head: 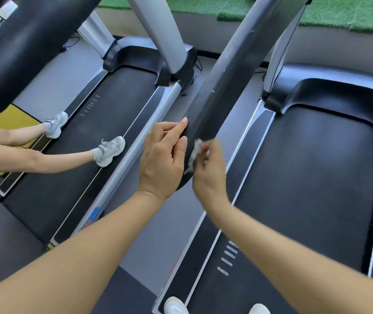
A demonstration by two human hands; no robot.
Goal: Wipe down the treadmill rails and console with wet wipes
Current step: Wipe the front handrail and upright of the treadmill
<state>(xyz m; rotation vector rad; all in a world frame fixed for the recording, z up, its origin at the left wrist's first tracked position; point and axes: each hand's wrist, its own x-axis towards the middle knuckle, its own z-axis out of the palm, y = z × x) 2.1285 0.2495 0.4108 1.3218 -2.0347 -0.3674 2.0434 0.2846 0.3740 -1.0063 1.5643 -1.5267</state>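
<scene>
White wet wipe (195, 152) pinched by right hand (208, 168) against black rail (212, 96); left hand (162, 159) grips rail's end.

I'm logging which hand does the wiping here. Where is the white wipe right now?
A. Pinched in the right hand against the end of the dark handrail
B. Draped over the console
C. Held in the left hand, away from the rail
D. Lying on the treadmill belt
A: the right hand pinches the white wipe against the dark handrail, while the left hand steadies the rail's end.

Left hand (161, 155) grips black rail (212, 96); right hand (208, 168) presses wipe (195, 152) against it.
</scene>
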